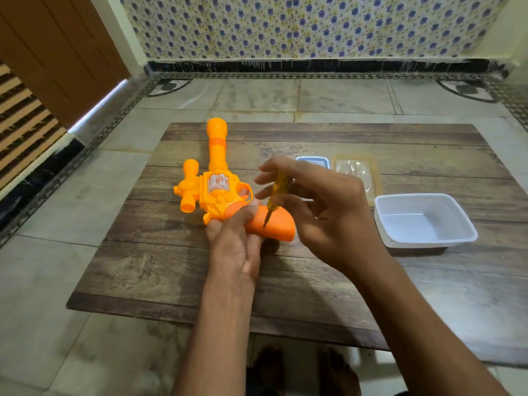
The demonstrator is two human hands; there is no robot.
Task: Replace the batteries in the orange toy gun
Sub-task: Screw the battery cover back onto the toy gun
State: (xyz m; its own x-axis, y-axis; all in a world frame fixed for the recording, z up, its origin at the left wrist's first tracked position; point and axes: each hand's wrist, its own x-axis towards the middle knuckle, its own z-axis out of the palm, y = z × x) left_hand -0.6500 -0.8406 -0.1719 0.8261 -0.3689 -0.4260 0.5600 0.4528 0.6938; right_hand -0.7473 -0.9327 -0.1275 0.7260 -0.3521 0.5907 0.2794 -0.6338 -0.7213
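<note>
Left hand [238, 247] grips toy gun [217, 190]; right hand [323, 212] grips screwdriver [278, 192]; white tub [423, 221] empty.

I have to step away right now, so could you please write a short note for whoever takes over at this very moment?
Left hand: holds the toy gun by its grip, steadying it on the wooden table.
Right hand: holds a yellow screwdriver, tip down on the grip's side.
Nearby: an empty white tub at the right; a small tray and clear plastic packaging behind the right hand.
Done: gun positioned, screwdriver set on the grip.
Left: the grip is closed, so undo the screw, open it, swap the batteries and close it. No batteries are visible.
</note>
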